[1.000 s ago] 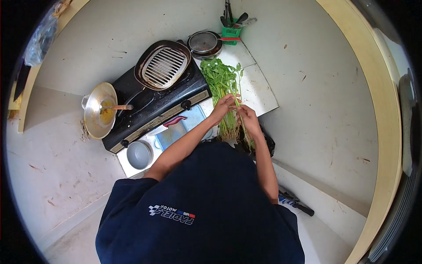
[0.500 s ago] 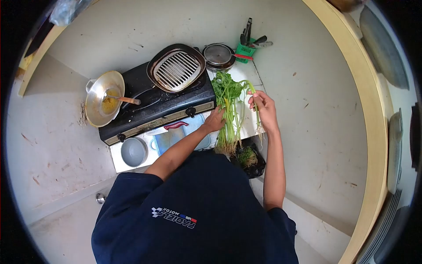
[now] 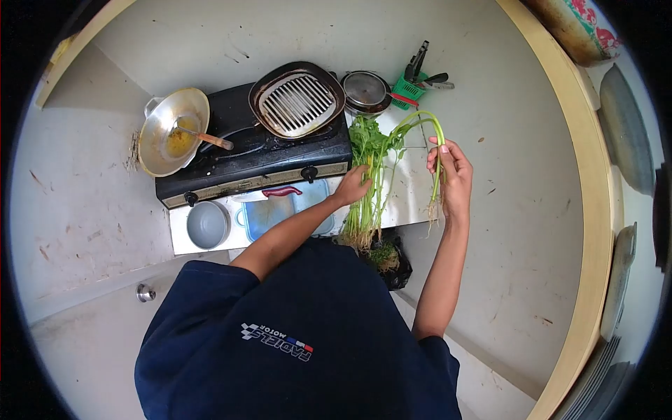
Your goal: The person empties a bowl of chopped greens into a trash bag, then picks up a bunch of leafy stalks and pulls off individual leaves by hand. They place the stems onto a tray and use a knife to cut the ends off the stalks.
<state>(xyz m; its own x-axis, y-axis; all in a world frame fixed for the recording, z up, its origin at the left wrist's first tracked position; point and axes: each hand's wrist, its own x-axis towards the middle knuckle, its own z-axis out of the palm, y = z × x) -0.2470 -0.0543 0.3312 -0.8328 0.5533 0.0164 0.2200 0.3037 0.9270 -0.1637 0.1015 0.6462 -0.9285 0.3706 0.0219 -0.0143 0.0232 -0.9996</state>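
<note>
A bunch of celery-like leafy greens (image 3: 365, 212) lies on the white tiled counter right of the stove, leaves at the back and stringy roots at the front edge. My left hand (image 3: 352, 186) is closed over the middle of its stems. To the right, my right hand (image 3: 453, 171) pinches a single long stalk (image 3: 435, 126) that is raised off the counter. The stalk bends in an arch: its leafy end still runs into the bunch, and its roots hang below my fingers.
A black stove (image 3: 238, 155) carries a grill pan (image 3: 297, 101) and a wok (image 3: 157, 147) with a strainer. In front are a grey bowl (image 3: 208, 225), a blue cutting board (image 3: 269, 215) and a red-handled knife (image 3: 282, 191). A black plastic bag (image 3: 399, 274) sits below the greens; a green utensil basket (image 3: 408, 91) stands behind.
My right hand has moved right, drawing the stalk farther from the bunch, so its arch is wider. My left hand stays on the stems. The whole view has shifted slightly.
</note>
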